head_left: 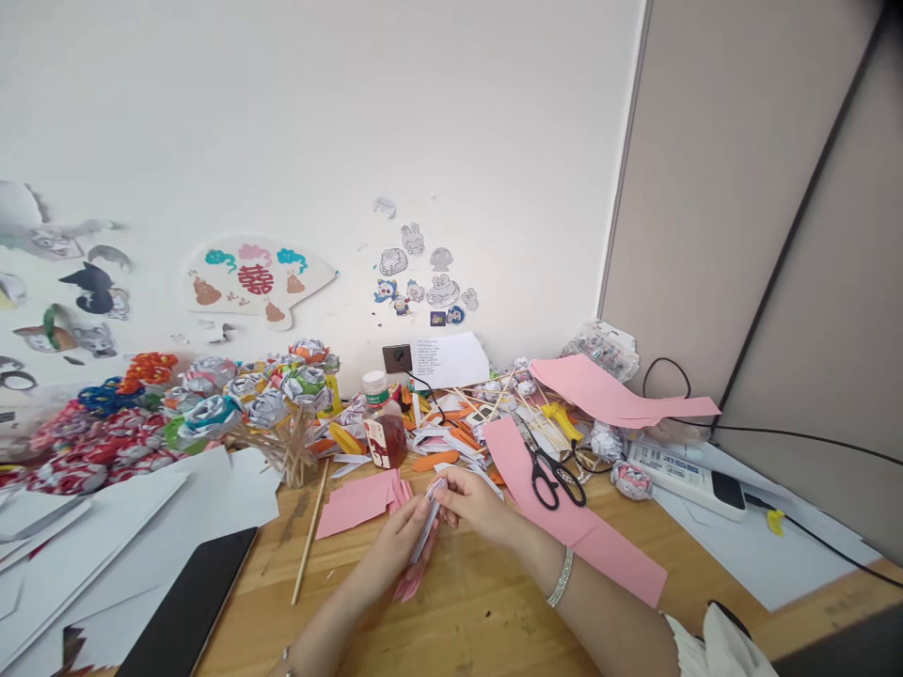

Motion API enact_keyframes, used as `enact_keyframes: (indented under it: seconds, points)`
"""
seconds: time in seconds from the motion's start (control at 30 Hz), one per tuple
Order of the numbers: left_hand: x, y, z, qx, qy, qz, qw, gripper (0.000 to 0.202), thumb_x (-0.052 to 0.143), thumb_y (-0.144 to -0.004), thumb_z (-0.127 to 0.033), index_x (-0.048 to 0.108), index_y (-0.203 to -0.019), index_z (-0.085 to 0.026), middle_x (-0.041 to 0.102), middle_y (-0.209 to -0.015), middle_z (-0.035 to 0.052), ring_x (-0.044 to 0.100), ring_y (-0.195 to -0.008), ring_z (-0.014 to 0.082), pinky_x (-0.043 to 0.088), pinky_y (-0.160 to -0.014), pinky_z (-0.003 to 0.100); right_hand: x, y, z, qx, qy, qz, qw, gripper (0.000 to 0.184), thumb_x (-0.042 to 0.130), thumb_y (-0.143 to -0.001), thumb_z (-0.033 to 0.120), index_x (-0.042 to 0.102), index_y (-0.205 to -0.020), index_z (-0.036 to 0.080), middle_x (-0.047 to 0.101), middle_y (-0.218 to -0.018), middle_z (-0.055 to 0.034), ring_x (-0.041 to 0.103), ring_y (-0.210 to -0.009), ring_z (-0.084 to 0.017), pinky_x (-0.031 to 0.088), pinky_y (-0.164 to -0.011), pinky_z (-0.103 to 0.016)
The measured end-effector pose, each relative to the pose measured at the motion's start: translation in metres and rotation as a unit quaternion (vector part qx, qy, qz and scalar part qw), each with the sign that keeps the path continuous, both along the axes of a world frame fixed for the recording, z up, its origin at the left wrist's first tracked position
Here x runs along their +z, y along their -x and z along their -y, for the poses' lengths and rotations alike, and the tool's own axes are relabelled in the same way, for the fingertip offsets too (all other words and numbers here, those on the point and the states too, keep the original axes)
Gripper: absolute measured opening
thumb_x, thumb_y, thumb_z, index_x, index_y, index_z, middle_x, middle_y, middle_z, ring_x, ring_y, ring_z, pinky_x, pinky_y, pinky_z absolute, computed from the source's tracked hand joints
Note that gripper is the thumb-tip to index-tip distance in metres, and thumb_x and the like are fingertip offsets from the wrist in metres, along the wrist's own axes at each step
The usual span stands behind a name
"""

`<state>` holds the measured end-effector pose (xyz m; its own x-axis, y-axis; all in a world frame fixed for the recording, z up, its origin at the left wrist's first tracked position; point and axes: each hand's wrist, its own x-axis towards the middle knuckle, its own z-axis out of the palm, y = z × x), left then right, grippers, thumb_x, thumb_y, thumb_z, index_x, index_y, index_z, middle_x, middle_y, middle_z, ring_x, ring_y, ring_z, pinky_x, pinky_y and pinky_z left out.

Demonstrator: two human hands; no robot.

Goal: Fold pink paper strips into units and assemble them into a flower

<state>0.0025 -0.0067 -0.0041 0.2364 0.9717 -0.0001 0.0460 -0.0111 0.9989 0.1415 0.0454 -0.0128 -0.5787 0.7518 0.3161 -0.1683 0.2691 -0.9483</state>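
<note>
Above the middle of the wooden table, my left hand (pixel 397 543) and my right hand (pixel 471 503) meet around a narrow folded paper strip (pixel 424 532), pale and lilac-looking. The fingers of both are closed on it, the right ones at its upper end. Pink paper (pixel 409 589) shows just below the strip; whether my left hand also holds it I cannot tell. Beside the left hand lie cut pink paper pieces (pixel 356 504). To the right, black-handled scissors (pixel 548 478) rest on a long pink paper strip (pixel 599 541).
A glue bottle (pixel 383 428) with a white cap stands behind my hands. Paper flowers (pixel 268 404) on sticks crowd the back left. A wooden stick (pixel 310 531), a black tablet-like slab (pixel 190 602) and white sheets (pixel 141 536) lie left. A power strip (pixel 681 478) with cables sits right.
</note>
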Motion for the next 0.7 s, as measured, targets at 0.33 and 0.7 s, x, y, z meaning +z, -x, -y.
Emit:
enact_keyframes:
  seconds: [0.33, 0.7]
  points:
    - [0.004, 0.001, -0.003, 0.011, 0.0, 0.005, 1.0, 0.047, 0.05, -0.069, -0.06, 0.054, -0.073, -0.014, 0.021, -0.045, -0.0116, 0.012, -0.039, 0.0036, 0.01, -0.037, 0.018, 0.008, 0.001, 0.003, 0.001, 0.051, -0.05, 0.997, 0.029, 0.056, -0.076, 0.042, 0.051, -0.085, 0.016, 0.049, -0.062, 0.004, 0.043, -0.047, -0.007, 0.036, -0.047, -0.02]
    - [0.004, -0.002, -0.001, 0.01, -0.067, -0.02, 0.997, 0.042, 0.047, -0.076, -0.05, 0.063, -0.084, -0.012, 0.052, -0.055, -0.002, 0.041, -0.048, 0.0094, 0.034, -0.047, 0.02, 0.013, 0.001, 0.007, -0.053, 0.039, -0.015, 0.998, 0.029, 0.059, -0.071, 0.043, 0.05, -0.075, 0.016, 0.046, -0.052, 0.006, 0.042, -0.043, -0.007, 0.034, -0.043, -0.02]
